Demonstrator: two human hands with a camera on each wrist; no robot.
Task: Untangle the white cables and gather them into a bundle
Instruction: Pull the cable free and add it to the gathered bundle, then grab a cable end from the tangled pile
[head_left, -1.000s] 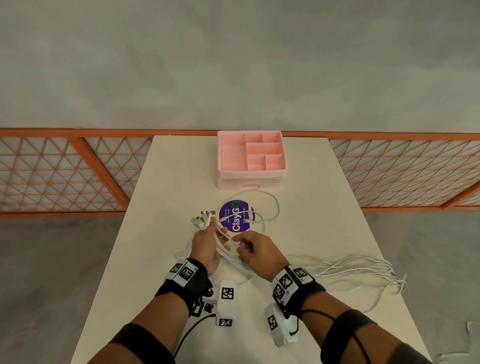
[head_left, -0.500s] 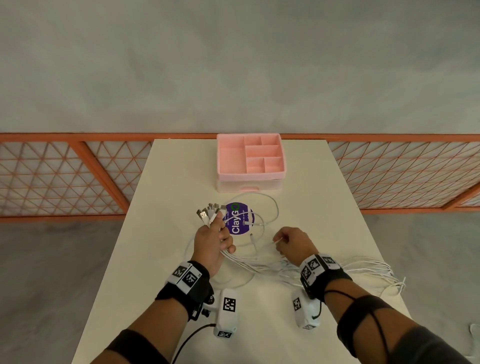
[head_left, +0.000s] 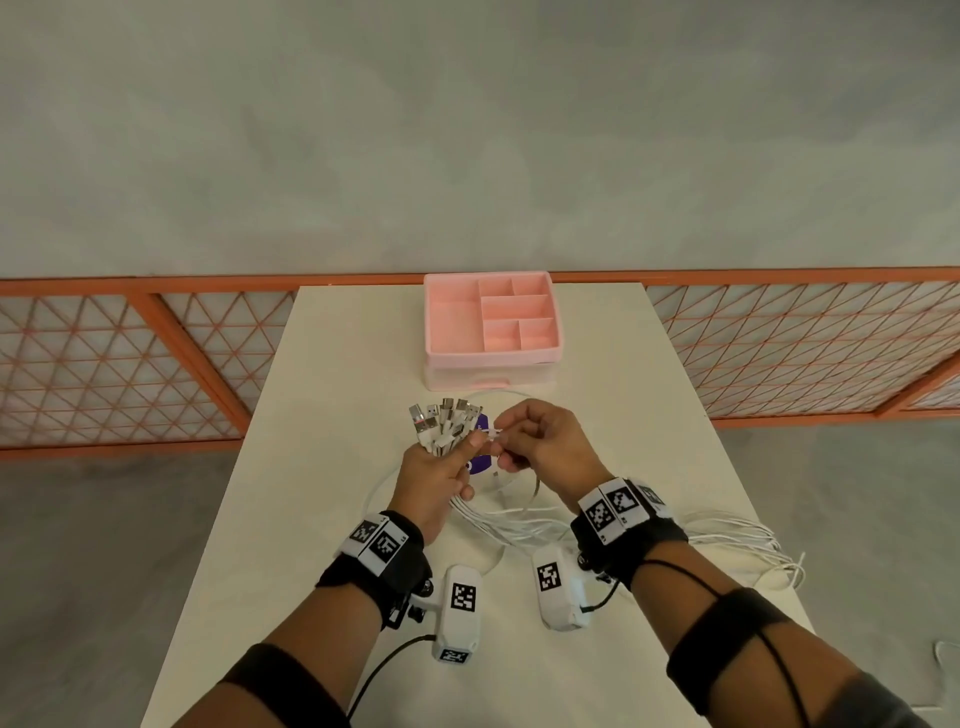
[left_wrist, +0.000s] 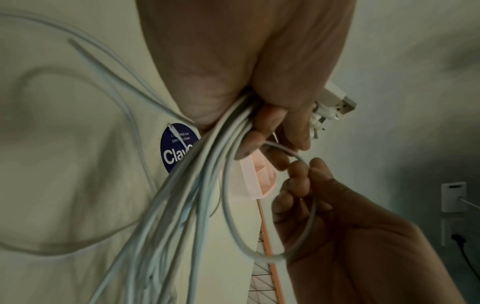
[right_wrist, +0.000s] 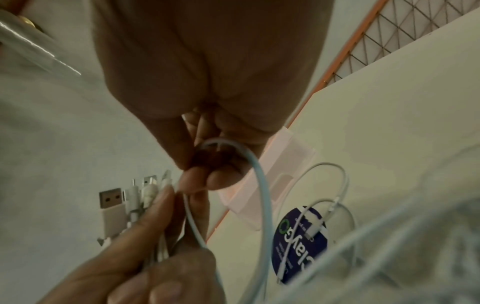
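My left hand (head_left: 434, 475) grips a bunch of white cables (left_wrist: 207, 164) just below their plugs. The USB plugs (head_left: 441, 423) fan out above its fingers. The cable strands (head_left: 519, 525) trail down from my fist and run right across the table (head_left: 332, 364) to a loose heap (head_left: 737, 540) by the right edge. My right hand (head_left: 540, 441) is beside the left, fingertips touching it, and pinches the end of one more white cable (right_wrist: 262, 185), which loops below my fingers.
A pink compartment organiser (head_left: 491, 327) stands at the far middle of the table. A round purple sticker (right_wrist: 301, 242) with a loose cable end on it lies under my hands. An orange lattice railing (head_left: 130, 364) runs behind the table.
My right hand has come up and left from the table to meet the left hand, bringing one cable end to the plugs. The left hand has lifted the bunch a little.
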